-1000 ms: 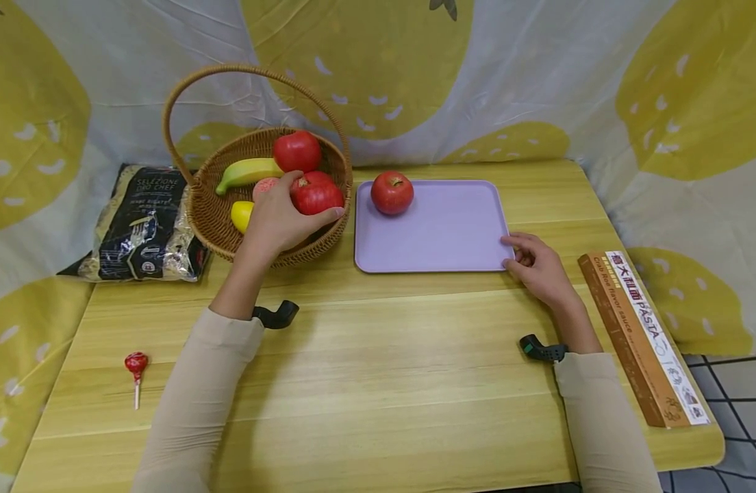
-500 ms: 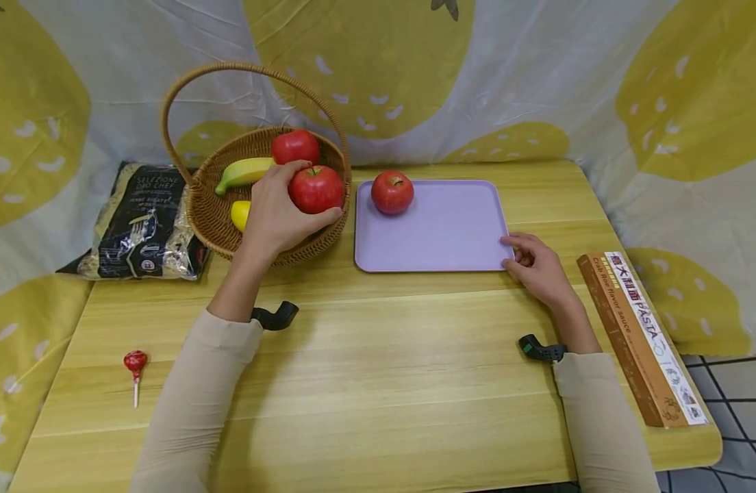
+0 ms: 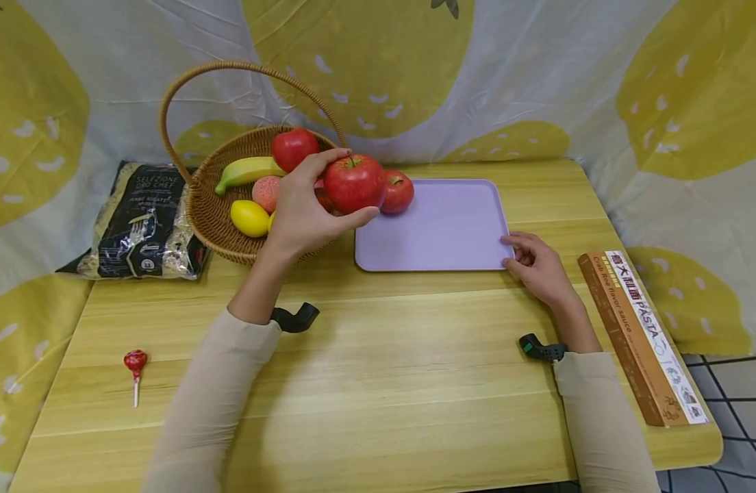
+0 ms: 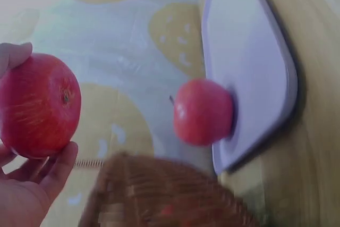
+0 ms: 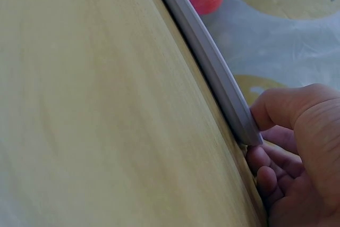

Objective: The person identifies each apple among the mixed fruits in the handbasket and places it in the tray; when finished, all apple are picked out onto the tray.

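Note:
My left hand (image 3: 304, 212) grips a red apple (image 3: 355, 183) in the air between the wicker basket (image 3: 220, 246) and the lilac tray (image 3: 446, 233). In the left wrist view, thumb and fingers hold this apple (image 4: 40, 104) from opposite sides. A second apple (image 3: 398, 192) rests at the tray's left end, partly hidden behind the held one in the head view. My right hand (image 3: 541, 270) pinches the tray's near right corner; in the right wrist view the thumb lies on the rim (image 5: 234, 107) with fingers curled beneath it.
In the basket lie another apple (image 3: 294, 149), a banana (image 3: 248, 172), a pink round fruit (image 3: 266, 193) and a lemon (image 3: 248, 218). A pasta bag (image 3: 146, 226) stands left of it. A lollipop (image 3: 135, 370) lies front left, a pasta box (image 3: 643, 335) along the right.
My left hand has lifted the apple out of the basket and carried it right, towards the tray. The right hand stays at the tray's corner.

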Motion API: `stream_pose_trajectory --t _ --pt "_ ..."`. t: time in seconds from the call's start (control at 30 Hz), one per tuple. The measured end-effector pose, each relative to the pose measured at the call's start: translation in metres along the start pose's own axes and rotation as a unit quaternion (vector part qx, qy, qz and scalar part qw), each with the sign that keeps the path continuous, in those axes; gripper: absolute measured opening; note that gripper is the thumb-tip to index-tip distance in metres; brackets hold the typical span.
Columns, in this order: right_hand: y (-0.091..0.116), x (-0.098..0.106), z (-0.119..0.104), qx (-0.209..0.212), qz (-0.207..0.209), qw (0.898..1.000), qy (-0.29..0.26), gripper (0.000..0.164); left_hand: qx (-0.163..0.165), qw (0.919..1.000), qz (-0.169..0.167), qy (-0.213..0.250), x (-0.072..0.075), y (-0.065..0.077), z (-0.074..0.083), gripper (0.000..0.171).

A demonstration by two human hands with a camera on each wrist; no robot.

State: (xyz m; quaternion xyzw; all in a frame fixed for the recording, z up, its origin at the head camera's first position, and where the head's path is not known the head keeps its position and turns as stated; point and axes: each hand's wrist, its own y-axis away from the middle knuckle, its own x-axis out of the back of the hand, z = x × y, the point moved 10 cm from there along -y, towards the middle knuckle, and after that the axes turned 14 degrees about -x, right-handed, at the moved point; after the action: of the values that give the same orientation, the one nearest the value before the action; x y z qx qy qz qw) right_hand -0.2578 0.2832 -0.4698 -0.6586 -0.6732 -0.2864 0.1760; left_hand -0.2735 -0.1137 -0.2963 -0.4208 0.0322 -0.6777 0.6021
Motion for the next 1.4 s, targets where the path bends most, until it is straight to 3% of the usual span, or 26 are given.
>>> stream_pose_trajectory --t 0.3,0.53,0.8,0.93,1.1,1.4 --pt "-0.002 0.001 0.006 -0.003 0.004 1.000 0.001 0.044 -0.039 0.9980 -0.045 0.021 -0.057 -0.023 0.020 0.082" --pt "0.000 -0.001 0.003 0.001 0.002 1.000 0.001 0.043 -0.038 0.9951 -0.086 0.028 -0.101 -0.032 0.021 0.080" --pt "-0.002 0.001 0.003 -0.005 0.005 1.000 0.008 0.043 0.020 0.9951 -0.097 -0.001 -0.131 -0.039 -0.006 0.083" --pt "-0.002 0.000 0.004 -0.002 0.004 1.000 0.005 0.043 0.054 0.9932 -0.100 0.024 -0.145 -0.041 -0.021 0.083" --pt "-0.003 0.001 0.003 0.000 0.008 1.000 0.012 0.043 0.062 0.9916 -0.103 0.048 -0.161 -0.047 -0.029 0.081" --pt "-0.005 0.000 0.007 -0.015 0.007 1.000 0.009 0.042 0.081 0.9914 -0.100 0.026 -0.188 -0.049 -0.044 0.082"
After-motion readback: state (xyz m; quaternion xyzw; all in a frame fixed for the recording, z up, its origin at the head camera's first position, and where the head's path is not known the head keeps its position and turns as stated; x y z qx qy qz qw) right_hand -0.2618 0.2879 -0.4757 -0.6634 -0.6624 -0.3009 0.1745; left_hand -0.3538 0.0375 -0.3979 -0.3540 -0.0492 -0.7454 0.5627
